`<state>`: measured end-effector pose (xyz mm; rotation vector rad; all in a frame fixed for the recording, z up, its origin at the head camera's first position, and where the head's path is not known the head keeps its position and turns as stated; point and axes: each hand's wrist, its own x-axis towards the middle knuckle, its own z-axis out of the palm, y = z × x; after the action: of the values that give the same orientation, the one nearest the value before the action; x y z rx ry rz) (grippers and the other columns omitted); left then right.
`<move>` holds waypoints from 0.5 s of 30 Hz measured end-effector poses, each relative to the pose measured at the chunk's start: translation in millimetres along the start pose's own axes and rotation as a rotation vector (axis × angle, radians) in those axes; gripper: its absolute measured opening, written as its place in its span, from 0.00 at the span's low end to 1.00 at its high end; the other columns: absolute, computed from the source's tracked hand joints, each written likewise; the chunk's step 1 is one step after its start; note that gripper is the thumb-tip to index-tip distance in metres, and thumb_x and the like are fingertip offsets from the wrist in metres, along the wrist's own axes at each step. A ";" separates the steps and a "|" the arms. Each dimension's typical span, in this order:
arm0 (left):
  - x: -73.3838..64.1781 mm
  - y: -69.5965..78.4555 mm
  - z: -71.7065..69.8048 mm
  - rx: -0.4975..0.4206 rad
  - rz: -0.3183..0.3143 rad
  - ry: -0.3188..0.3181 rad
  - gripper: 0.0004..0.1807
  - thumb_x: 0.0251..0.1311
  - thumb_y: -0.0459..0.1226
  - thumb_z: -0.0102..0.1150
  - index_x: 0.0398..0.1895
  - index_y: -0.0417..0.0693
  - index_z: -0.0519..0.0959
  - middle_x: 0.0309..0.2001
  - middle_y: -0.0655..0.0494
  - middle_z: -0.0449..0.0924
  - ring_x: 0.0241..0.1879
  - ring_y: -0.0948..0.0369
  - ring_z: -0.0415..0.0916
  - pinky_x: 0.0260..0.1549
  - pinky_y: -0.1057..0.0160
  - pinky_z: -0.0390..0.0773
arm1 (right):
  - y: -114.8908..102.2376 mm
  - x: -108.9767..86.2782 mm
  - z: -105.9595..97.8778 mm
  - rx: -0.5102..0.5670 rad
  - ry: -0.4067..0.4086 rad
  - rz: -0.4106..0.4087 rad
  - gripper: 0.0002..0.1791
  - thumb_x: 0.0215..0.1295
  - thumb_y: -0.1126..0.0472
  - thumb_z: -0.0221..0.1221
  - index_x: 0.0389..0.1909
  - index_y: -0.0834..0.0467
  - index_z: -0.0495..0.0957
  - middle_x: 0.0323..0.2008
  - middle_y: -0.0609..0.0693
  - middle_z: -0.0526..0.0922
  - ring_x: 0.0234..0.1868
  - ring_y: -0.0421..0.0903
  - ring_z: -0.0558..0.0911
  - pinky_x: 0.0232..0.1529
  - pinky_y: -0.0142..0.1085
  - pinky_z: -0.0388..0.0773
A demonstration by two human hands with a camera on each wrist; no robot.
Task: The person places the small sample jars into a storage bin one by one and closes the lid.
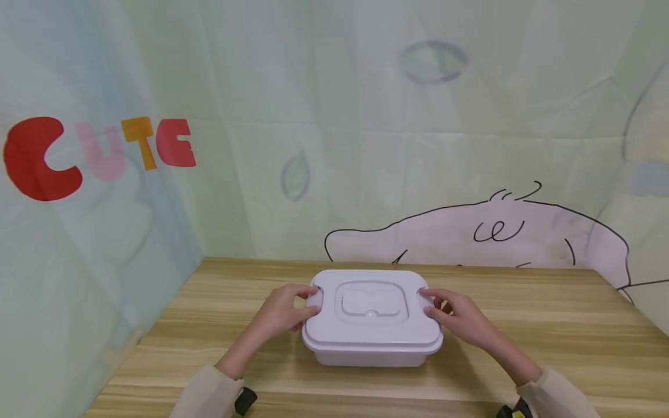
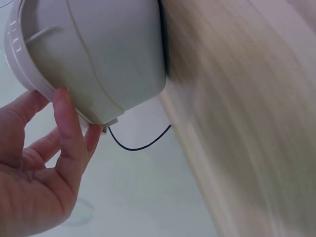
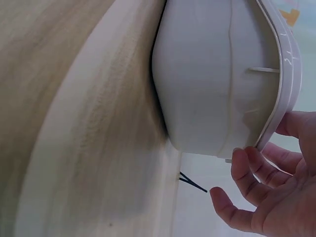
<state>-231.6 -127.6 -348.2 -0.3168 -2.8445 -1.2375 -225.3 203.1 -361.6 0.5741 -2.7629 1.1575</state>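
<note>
A white plastic storage box (image 1: 372,359) with its lid (image 1: 334,332) on sits on the wooden table. At the box's left end my left hand (image 1: 282,309) grips the lid's rim, thumb and index finger on top. In the left wrist view, other fingers (image 2: 70,128) of that hand curl under the rim. My right hand (image 1: 460,316) holds the opposite end, its thumb and index finger at the lid's right notch. From the right wrist view, fingertips (image 3: 242,163) reach beneath the rim there, and one finger hangs free below. The inside of the box is hidden by the lid.
The wooden table (image 1: 549,325) extends on both sides of the box. A printed cloth backdrop (image 1: 334,116) stands behind the table and along its left, with coloured letters (image 1: 42,159) on the left part and a line-drawn animal figure (image 1: 522,235) at the back right.
</note>
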 end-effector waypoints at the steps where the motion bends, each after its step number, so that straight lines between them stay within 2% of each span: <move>1: 0.4 -1.4 0.0 -0.016 -0.002 0.002 0.20 0.50 0.35 0.65 0.48 0.42 0.78 0.41 0.47 0.77 0.14 0.64 0.71 0.15 0.66 0.74 | 1.0 0.2 0.6 0.012 0.000 0.012 0.20 0.61 0.60 0.58 0.52 0.64 0.74 0.29 0.50 0.73 0.27 0.42 0.72 0.23 0.29 0.71; 5: 2.0 -7.9 -0.1 -0.086 0.008 0.001 0.20 0.49 0.36 0.66 0.48 0.42 0.78 0.41 0.47 0.77 0.15 0.63 0.71 0.16 0.66 0.75 | 5.5 0.5 0.2 0.049 -0.028 0.044 0.21 0.61 0.58 0.58 0.54 0.63 0.73 0.30 0.52 0.73 0.26 0.43 0.73 0.21 0.30 0.72; 8: 1.8 -12.9 -2.4 -0.139 0.013 -0.026 0.21 0.50 0.37 0.65 0.49 0.42 0.77 0.43 0.45 0.76 0.18 0.62 0.73 0.18 0.64 0.76 | 10.6 0.3 -4.4 0.089 -0.080 0.011 0.23 0.62 0.58 0.57 0.56 0.65 0.70 0.34 0.54 0.74 0.26 0.44 0.75 0.25 0.33 0.76; 11: 1.3 -18.4 -6.8 -0.185 0.008 -0.051 0.21 0.52 0.38 0.64 0.50 0.41 0.76 0.46 0.43 0.76 0.23 0.61 0.75 0.21 0.63 0.78 | 16.3 -1.1 -12.8 0.142 -0.130 -0.027 0.25 0.63 0.60 0.55 0.57 0.68 0.67 0.37 0.59 0.76 0.29 0.46 0.79 0.31 0.39 0.79; 15: 0.4 -24.7 -15.3 -0.253 0.010 -0.058 0.22 0.54 0.38 0.62 0.52 0.41 0.75 0.50 0.41 0.74 0.32 0.58 0.77 0.28 0.60 0.80 | 21.0 -5.3 -28.9 0.160 -0.146 -0.003 0.26 0.65 0.60 0.53 0.60 0.68 0.63 0.43 0.64 0.76 0.35 0.49 0.80 0.36 0.42 0.77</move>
<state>-237.7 -155.0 -355.5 -0.3772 -2.7279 -1.6154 -230.0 238.5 -356.4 0.7060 -2.8034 1.3983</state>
